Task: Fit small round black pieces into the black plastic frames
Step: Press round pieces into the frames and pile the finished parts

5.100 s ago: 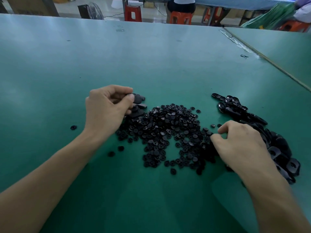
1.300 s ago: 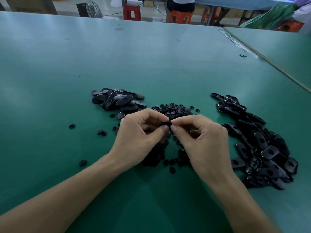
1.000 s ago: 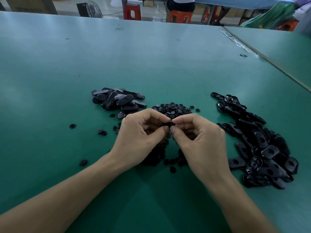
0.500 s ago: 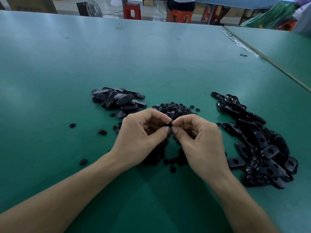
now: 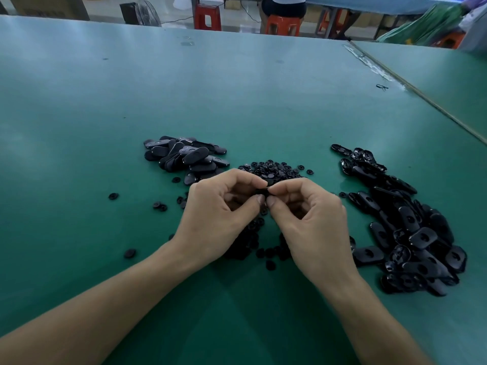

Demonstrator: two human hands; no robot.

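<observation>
head view: left hand (image 5: 218, 219) and right hand (image 5: 311, 222) meet fingertip to fingertip, both pinching one small black plastic part (image 5: 264, 192), likely to press piece into frame. loose round black pieces (image 5: 274, 171) lie just beyond and beneath the pinch, holed black frames (image 5: 411, 233) right of it, within reach.

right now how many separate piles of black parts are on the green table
3. Flat oval pieces at the back left; small round pieces in the middle, partly hidden under the left hand and right hand; frames on the right.
</observation>
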